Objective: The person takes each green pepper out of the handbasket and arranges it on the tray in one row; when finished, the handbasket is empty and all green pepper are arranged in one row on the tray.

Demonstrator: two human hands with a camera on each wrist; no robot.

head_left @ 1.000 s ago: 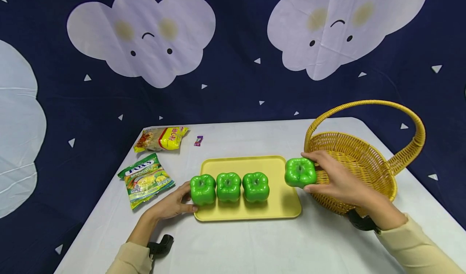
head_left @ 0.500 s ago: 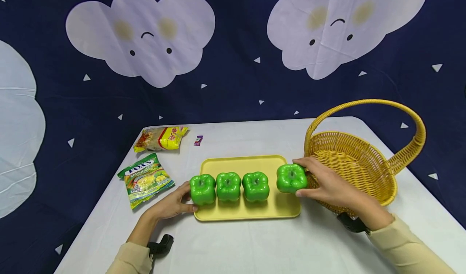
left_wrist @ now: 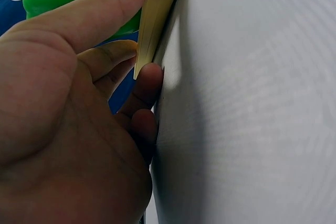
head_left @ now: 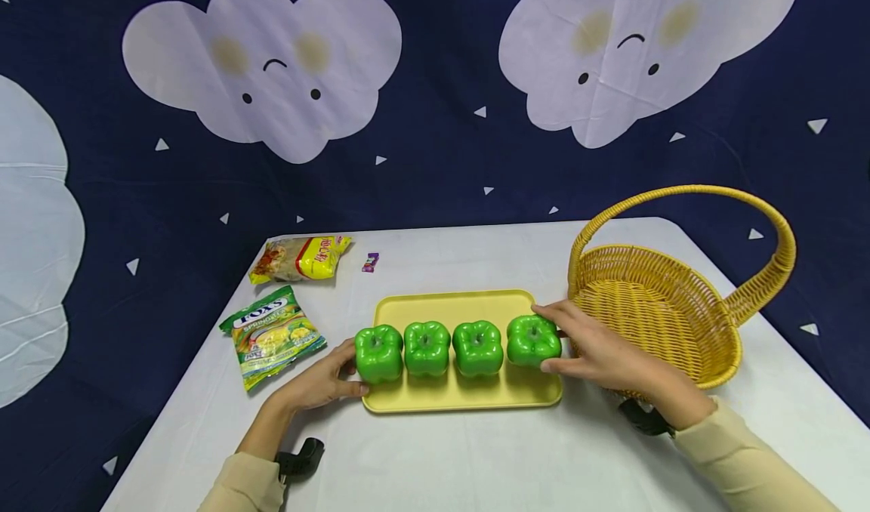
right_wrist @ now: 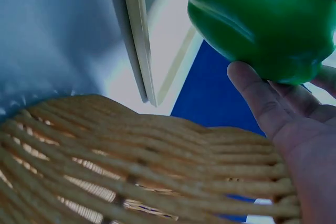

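A green bell pepper (head_left: 534, 340) is pinched between the thumb and fingers of my right hand (head_left: 598, 346), over the right end of the yellow tray (head_left: 462, 399). In the right wrist view this same pepper (right_wrist: 262, 24) appears slightly above the tray, whose edge (right_wrist: 139, 35) lies to the left. Three more peppers stand in a row on the tray: a left one (head_left: 378, 353), a middle one (head_left: 427, 349) and a right one (head_left: 478, 348). At the tray's left edge my left hand (head_left: 322, 376) holds the rim, thumb in front and fingers partly hidden behind the left pepper.
A yellow wicker basket (head_left: 652, 323) with a tall handle stands right of the tray, close by my right forearm. On the left lie a green candy bag (head_left: 273, 337) and a yellow food packet (head_left: 300, 259). A small purple candy (head_left: 370, 263) lies behind the tray.
My right hand has carried its pepper left and down, from beside the basket to over the tray's right end. The left hand and the other peppers have stayed in place.
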